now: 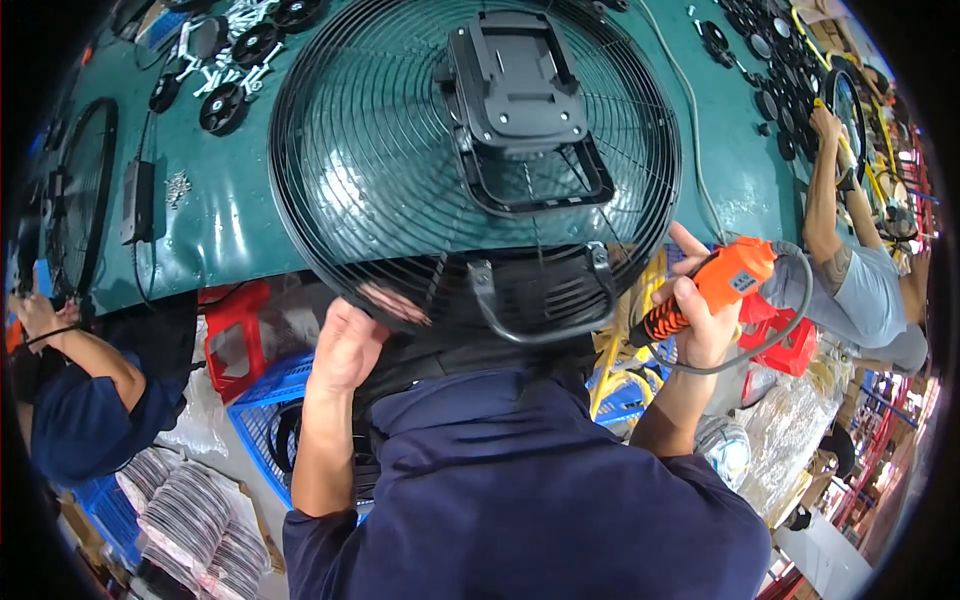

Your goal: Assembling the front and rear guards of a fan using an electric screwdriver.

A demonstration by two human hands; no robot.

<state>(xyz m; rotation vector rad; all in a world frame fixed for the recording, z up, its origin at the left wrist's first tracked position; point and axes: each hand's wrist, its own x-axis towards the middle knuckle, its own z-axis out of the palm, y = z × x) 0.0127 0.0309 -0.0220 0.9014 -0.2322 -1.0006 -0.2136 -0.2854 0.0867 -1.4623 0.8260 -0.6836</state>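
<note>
A large round black fan with a wire grille [340, 190] lies on the green table, its near edge jutting out over my lap. On its upper side sit a black box-shaped housing [520, 95] and a looped black handle frame. A curved black tube bracket [540, 335] shows at the near rim. My left hand [350, 345] is closed around the near left rim of the grille. In my right hand [705, 325] is an orange and black electric screwdriver [725, 280] with a grey cord, held beside the right rim.
Black round knobs and silver bolts [225, 75] are heaped at the far left, near a black power adapter [137, 200]. More black round parts [775, 70] lie far right. Co-workers sit on both sides. A blue crate [275, 400] and red stools [235, 335] stand below the table [215, 235].
</note>
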